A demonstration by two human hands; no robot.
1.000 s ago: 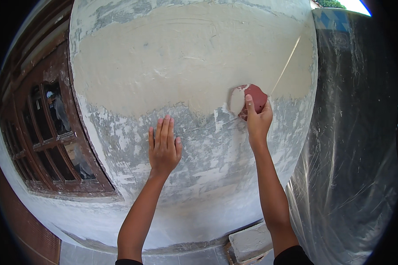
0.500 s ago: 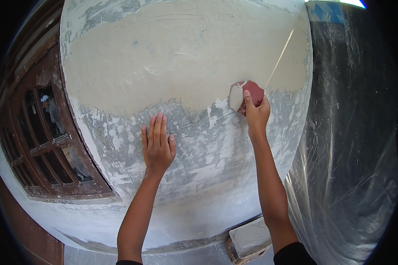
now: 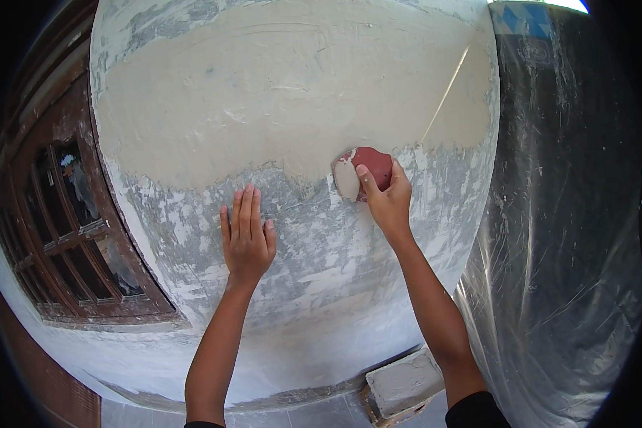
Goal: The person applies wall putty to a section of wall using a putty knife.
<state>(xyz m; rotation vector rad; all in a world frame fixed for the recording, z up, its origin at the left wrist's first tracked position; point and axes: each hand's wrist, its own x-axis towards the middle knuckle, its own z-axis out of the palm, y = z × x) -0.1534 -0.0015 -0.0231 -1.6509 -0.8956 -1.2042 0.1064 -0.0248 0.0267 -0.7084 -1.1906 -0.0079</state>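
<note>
At the bottom edge, between the two forearms, a flat board (image 3: 404,384) loaded with pale grey plaster sits low by the foot of the wall, just inside the right forearm.

Higher up, the left hand (image 3: 247,235) lies flat against the wall (image 3: 314,278), palm down, fingers straight and close together, pointing upward. It grips nothing; it only presses on the patchy grey and white part of the surface.

To the right and a little higher, the right hand (image 3: 386,201) is closed around a reddish-brown pad (image 3: 369,165), thumb and fingers wrapped over its lower right side. The pad is held against the wall, and a smear of pale plaster covers its left part. It sits right at the ragged line where the rough grey lower wall meets the smooth cream coat (image 3: 285,93) above. The two hands are apart, with bare grey wall between them.

The cream coat spreads over the whole upper part of the wall. A thin bright streak of light (image 3: 446,96) runs slantwise across it, above the pad.

On the left, a dark brown wooden window frame (image 3: 71,250) with many small panes is set in the wall. On the right, clear plastic sheeting (image 3: 563,250) hangs in shiny folds beside the wall.
</note>
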